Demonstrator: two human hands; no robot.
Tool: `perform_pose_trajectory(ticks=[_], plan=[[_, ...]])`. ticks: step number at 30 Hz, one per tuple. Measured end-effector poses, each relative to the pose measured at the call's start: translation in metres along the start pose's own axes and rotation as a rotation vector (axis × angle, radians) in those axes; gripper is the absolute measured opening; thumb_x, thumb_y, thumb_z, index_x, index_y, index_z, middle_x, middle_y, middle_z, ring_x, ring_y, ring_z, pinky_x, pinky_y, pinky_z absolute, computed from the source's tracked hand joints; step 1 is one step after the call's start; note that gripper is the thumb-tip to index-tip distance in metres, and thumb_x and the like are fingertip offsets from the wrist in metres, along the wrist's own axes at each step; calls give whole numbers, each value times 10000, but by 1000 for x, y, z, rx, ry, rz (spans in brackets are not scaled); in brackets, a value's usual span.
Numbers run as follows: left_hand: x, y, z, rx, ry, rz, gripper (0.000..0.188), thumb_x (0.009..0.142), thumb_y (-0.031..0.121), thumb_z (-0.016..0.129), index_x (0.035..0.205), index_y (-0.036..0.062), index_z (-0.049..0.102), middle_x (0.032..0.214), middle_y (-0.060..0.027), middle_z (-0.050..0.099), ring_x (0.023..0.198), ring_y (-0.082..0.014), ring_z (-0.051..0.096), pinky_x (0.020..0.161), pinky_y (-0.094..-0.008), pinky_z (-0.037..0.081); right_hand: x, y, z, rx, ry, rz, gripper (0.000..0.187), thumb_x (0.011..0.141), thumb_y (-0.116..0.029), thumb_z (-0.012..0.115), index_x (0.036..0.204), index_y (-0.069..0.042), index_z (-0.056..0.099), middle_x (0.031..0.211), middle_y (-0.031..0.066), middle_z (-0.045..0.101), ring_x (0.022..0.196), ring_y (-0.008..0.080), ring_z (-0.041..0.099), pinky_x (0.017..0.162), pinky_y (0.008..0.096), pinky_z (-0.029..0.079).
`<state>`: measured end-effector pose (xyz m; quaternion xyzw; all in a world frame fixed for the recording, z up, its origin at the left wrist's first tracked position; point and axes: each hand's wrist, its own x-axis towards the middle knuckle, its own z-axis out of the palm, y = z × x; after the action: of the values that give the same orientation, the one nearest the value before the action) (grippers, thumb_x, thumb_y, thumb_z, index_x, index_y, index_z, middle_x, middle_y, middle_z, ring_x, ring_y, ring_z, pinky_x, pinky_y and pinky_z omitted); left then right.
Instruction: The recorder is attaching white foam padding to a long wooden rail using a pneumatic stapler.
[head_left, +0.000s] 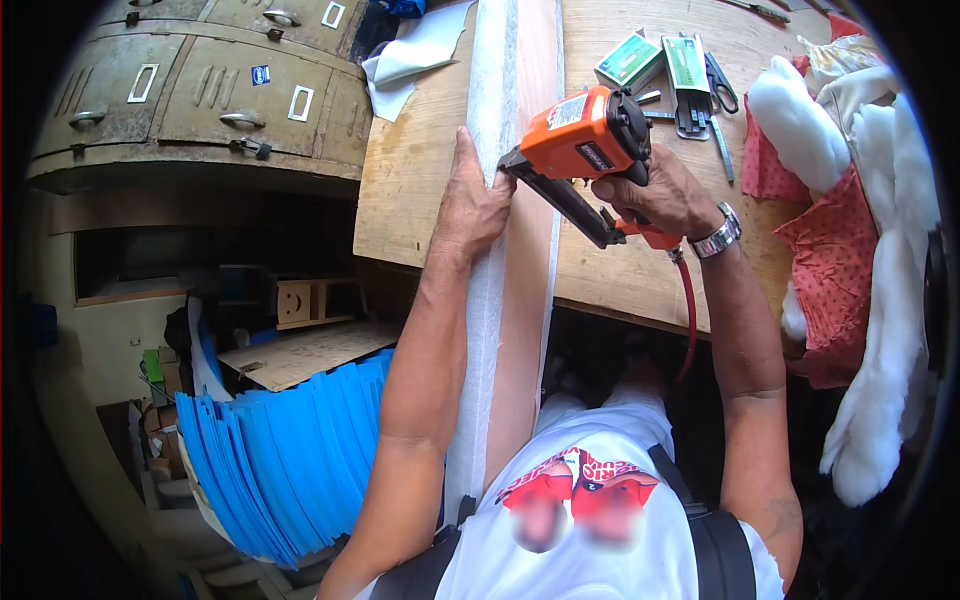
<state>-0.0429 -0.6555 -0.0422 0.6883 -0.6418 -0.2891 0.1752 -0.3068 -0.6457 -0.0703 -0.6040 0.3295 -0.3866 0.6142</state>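
Two hands; right (672, 192) gripping stapler (570, 135), nose leftward; left (471, 212) on fore-aft board (522, 310), grip unclear

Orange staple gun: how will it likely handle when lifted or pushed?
The staple gun is probably head-heavy, with its bulky body above a slim black magazine. Its hard casing suggests a stiff tool, little flex. The attached red hose may tug when it's moved.
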Motion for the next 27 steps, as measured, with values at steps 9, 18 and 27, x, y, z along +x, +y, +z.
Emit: perform_pose_trajectory(ticks=[9,18,27], plan=[[-1,3,0,50,4,12,881,933,218,618,1556,-116,92,1542,-345,342,1438,-407,396,1198,-402,336,5,11,1,-193,29,-121,334,904,-319,786,1051,-50,652,664,-2,600,595,107,559,539,299,458],[9,-6,4,7,-4,-14,931,894,223,672,1564,-98,110,1506,-348,394,1377,-405,479,1152,-412,397,9,22,10,-178,58,-209,334,883,-192,794,1159,-55,667,854,17,679,724,107,594,638,309,502],[3,3,1,-80,10,-15,1079,787,238,833,1551,-110,155,1487,-336,426,1376,-373,486,1143,-393,404,-2,17,18,-310,96,-93,330,878,-256,786,1134,-69,695,799,54,681,689,150,608,660,348,515]])
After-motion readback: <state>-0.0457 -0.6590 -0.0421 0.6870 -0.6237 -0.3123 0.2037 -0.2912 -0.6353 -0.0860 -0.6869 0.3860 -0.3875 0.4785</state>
